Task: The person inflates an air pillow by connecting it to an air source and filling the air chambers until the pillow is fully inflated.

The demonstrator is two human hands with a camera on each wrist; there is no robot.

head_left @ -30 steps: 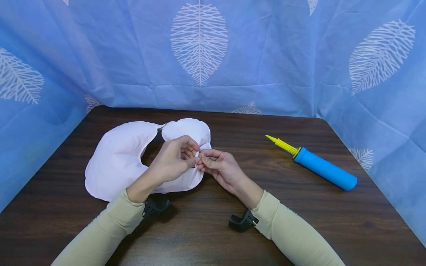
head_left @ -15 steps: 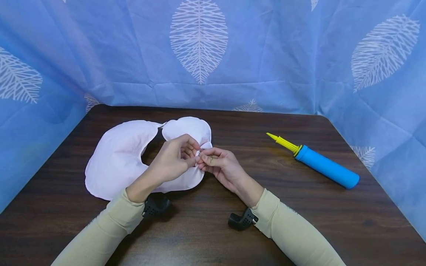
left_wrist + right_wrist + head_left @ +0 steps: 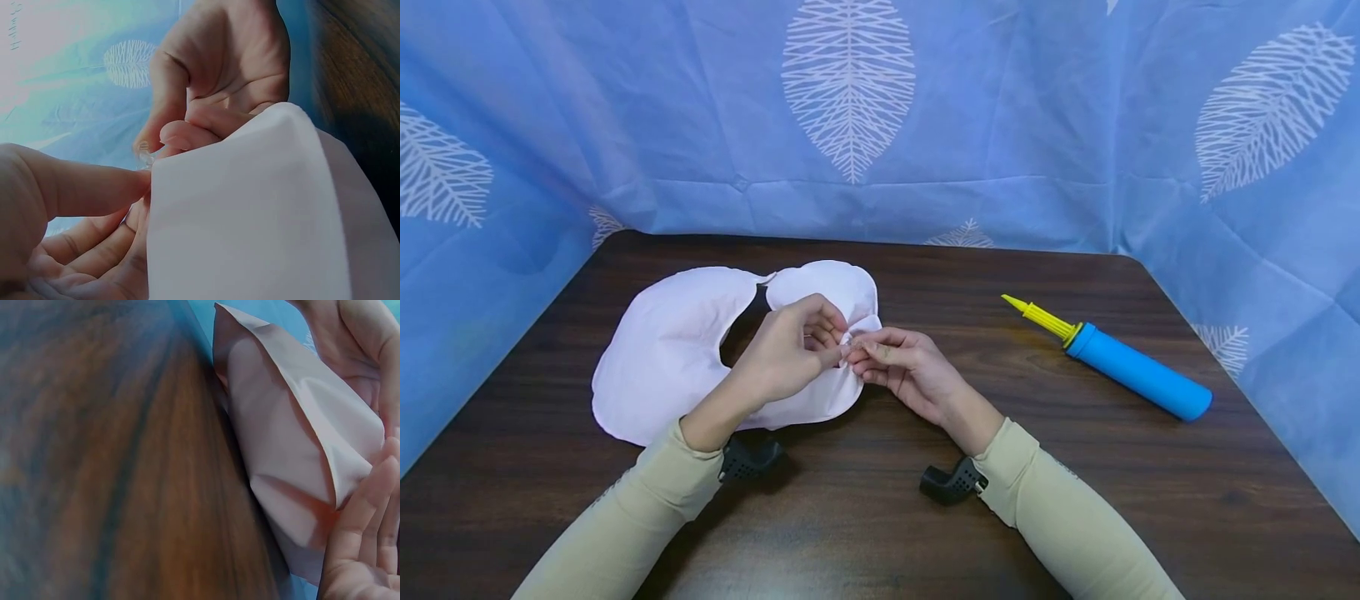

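Observation:
A flat, uninflated pale pink neck pillow (image 3: 662,350) lies on the dark wooden table (image 3: 880,517), left of centre. My left hand (image 3: 797,350) and right hand (image 3: 891,362) meet at its right edge, fingertips pinching a small clear valve (image 3: 145,156) there. In the left wrist view the pillow (image 3: 250,219) fills the lower right, with the thumb (image 3: 81,187) pressed against the valve. The right wrist view shows a fold of the pillow (image 3: 294,444) lifted off the table beside my fingers (image 3: 359,525).
A blue hand pump with a yellow nozzle (image 3: 1120,362) lies on the table to the right, nozzle pointing back left. Blue leaf-print cloth (image 3: 850,108) walls the table on the back and both sides.
Both hands have stayed at the pillow's valve with only slight finger shifts. The head view has tilted a little, so everything sits slightly higher in the frame.

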